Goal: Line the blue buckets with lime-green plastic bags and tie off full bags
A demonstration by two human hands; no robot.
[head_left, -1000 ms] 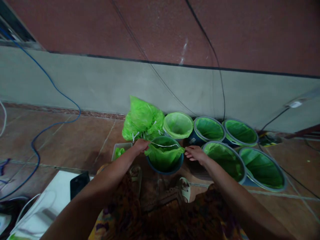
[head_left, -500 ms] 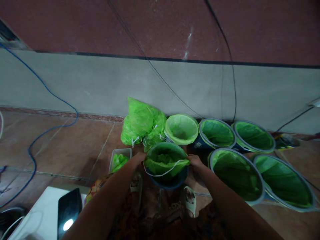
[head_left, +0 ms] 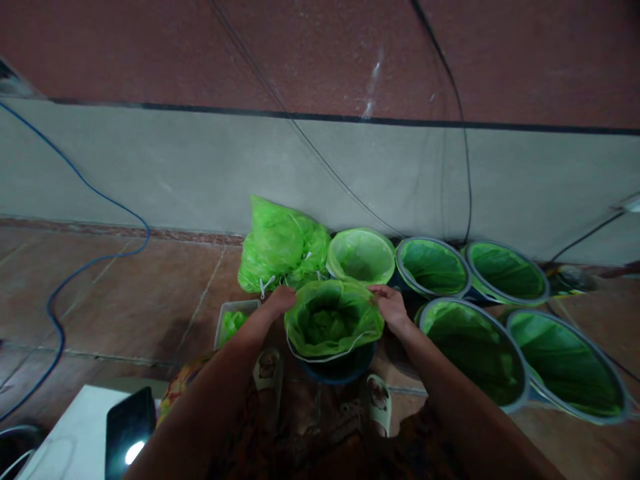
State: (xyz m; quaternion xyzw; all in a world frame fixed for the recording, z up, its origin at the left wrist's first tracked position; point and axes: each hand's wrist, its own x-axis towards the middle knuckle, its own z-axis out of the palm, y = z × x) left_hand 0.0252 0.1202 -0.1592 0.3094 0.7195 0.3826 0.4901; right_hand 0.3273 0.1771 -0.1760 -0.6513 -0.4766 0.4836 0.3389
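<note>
Between my hands a green drawstring bag (head_left: 334, 343) stands with its mouth spread wide in a dark blue bucket (head_left: 340, 372). A white cord runs along the near side of the bag's mouth. My left hand (head_left: 283, 300) is closed on the left edge of the bag. Opposite it, my right hand (head_left: 389, 305) pinches the far right edge. Crumpled green material shows deep inside the bag. Just behind it sits another bucket lined with a pale green bag (head_left: 361, 257).
Several buckets with green liners, such as one bucket (head_left: 473, 350), stand to the right. Filled green bags (head_left: 280, 243) lean by the wall. A white container (head_left: 220, 325) is left of the bucket. A phone (head_left: 129, 433) lies on a white surface (head_left: 70, 433). A blue cable (head_left: 63, 320) crosses the floor.
The bag's near edge and white cord have moved down and outward over the bucket's front, and its mouth is wider. My right hand has shifted up along the rim; the left rose slightly.
</note>
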